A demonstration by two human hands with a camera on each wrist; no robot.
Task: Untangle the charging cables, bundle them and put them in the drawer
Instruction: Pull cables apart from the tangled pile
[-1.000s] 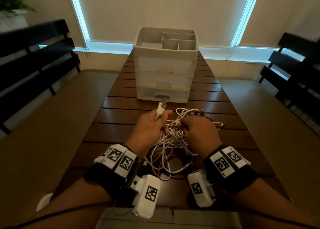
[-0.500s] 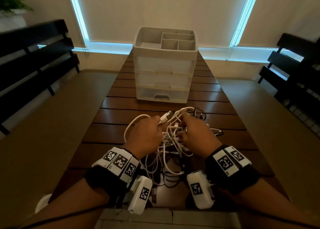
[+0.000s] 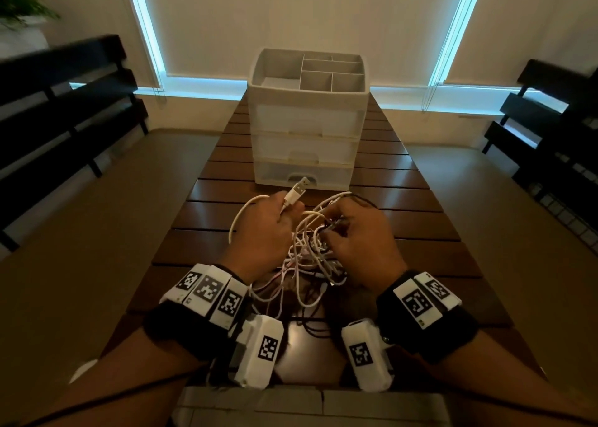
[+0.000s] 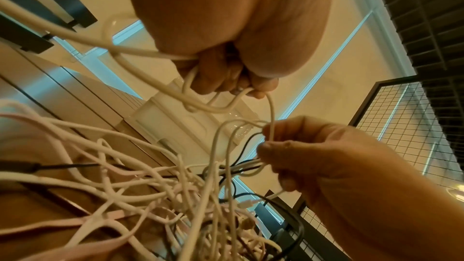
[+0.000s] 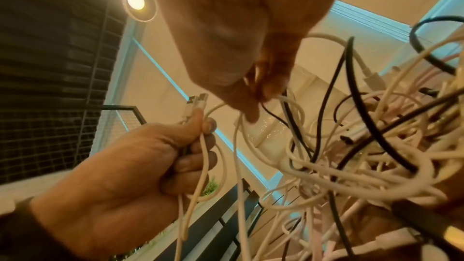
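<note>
At the far left, black slatted benches (image 3: 61, 103) stand along the wall, off the dark brown slatted wooden table (image 3: 200, 229) that carries everything else. The left hand (image 3: 262, 229) is raised above the table's middle boards, forearm reaching in from the near edge, back of the hand upward, with a black wrist strap bearing white coded marker blocks (image 3: 207, 292). Its fingers (image 5: 198, 156) are curled together around a white charging cable with a silver USB plug (image 3: 299, 189); the plug sticks up and forward out of the fist, and a loop of the same cable arcs out to the left of the hand. Between the hands, the tangle of white, pale pink and black charging cables (image 3: 307, 252) hangs partly lifted, its lower loops trailing towards the table's near edge. The right hand (image 3: 359, 236) is held level with the left, its back also upward, thumb and fingertips (image 4: 270, 147) pinched together on several white strands at the top of the tangle. Beyond both hands, towards the table's far edge, stands the white translucent plastic three-drawer organiser with a divided top tray (image 3: 307, 122); all three drawers appear pushed in. More black benches (image 3: 550, 129) stand at the far right.
</note>
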